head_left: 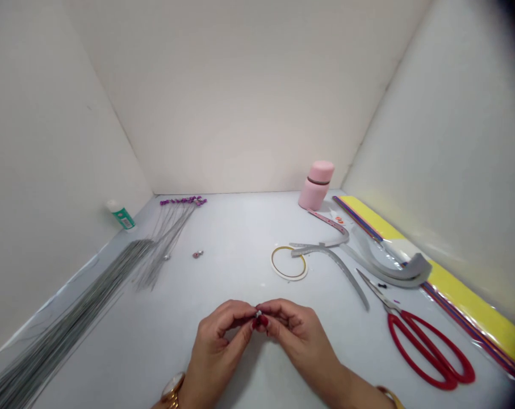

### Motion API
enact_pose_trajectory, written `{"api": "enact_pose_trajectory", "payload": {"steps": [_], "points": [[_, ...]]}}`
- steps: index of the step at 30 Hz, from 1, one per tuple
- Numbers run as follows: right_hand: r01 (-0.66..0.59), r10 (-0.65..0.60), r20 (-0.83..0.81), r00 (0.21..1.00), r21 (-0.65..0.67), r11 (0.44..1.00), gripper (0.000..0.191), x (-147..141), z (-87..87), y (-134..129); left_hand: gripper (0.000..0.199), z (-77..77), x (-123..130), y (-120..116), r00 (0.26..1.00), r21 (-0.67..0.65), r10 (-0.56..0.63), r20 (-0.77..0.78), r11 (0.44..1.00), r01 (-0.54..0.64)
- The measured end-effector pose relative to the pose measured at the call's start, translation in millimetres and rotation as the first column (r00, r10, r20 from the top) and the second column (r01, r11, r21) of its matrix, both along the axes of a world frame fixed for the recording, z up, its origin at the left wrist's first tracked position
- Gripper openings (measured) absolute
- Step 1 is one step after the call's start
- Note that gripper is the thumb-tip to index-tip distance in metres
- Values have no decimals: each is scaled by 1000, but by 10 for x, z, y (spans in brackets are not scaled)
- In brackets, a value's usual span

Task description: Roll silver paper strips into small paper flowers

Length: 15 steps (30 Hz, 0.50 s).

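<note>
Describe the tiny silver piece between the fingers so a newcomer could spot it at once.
On the white table, the left hand and right hand meet near the front. Pinched between them is a tiny silver piece, the only thing either hand holds.

Hands [223,341], free path forward over white table [227,250], red scissors [427,352] blocking right, wire bundle [61,324] left

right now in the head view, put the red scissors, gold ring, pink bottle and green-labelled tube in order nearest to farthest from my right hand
Measured from the right hand, which is pinching a small silver piece:
1. Gold ring, just ahead of the hand
2. Red scissors, off to the right
3. Pink bottle, at the back wall
4. Green-labelled tube, far back left, by the left wall
</note>
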State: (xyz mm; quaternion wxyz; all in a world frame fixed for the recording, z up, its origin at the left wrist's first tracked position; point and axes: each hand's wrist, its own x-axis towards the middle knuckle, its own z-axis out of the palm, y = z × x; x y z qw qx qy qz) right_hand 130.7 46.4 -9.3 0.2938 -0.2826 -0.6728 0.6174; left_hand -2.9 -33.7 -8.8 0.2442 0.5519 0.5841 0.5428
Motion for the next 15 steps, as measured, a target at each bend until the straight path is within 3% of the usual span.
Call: {"api": "enact_pose_trajectory", "payload": {"steps": [9, 15], "points": [[2, -33, 86, 996, 333, 943, 16, 34, -39, 38, 11, -47, -6, 32, 996, -56, 31, 86, 998, -26], [-72, 26, 133, 991, 357, 931, 15, 40, -41, 62, 13, -66, -20, 40, 997, -86, 36, 62, 996, -31]]}}
